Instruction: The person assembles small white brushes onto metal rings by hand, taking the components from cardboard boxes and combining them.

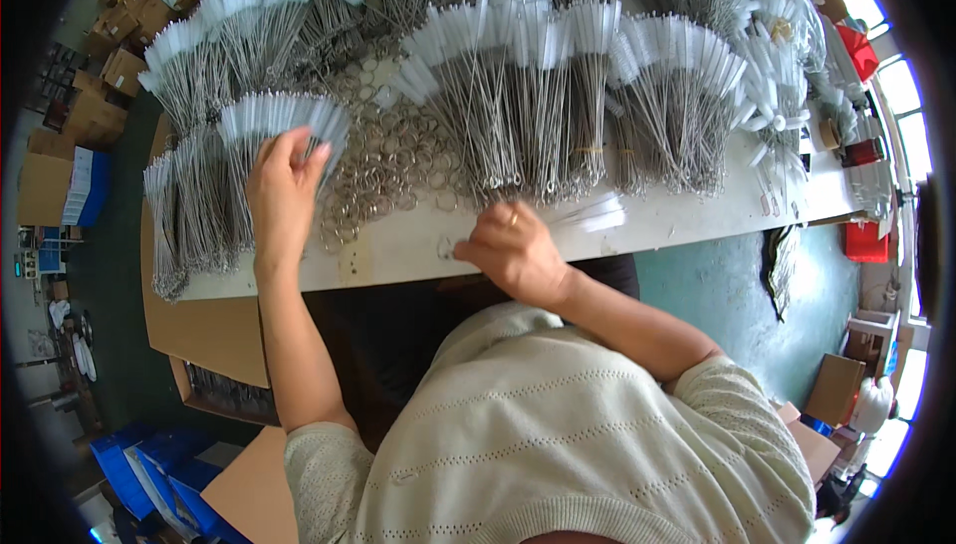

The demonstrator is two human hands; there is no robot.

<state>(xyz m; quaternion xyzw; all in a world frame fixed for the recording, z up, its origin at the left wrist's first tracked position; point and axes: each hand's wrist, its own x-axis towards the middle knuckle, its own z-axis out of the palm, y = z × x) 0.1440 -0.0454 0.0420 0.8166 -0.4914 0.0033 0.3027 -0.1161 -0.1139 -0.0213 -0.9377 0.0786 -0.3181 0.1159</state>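
White-bristled brush bundle (282, 116) under left hand (282, 195); right hand (513, 250) gripping brushes (588, 213)

Brown cardboard boxes (110, 71) are stacked at the upper left, beside a blue crate (88, 185) set on the dark floor. Flat cardboard sheets (204, 330) are leaned under the table edge, and an open carton (224, 395) filled with dark wire items is seen just below them. Blue plastic bins (149, 479) are gathered at the lower left. Red bins (864, 240) are placed at the far right, near bright windows (901, 86). A green floor (707, 295) is shown under the table, where a dark bundle (780, 265) is hung from the table edge.
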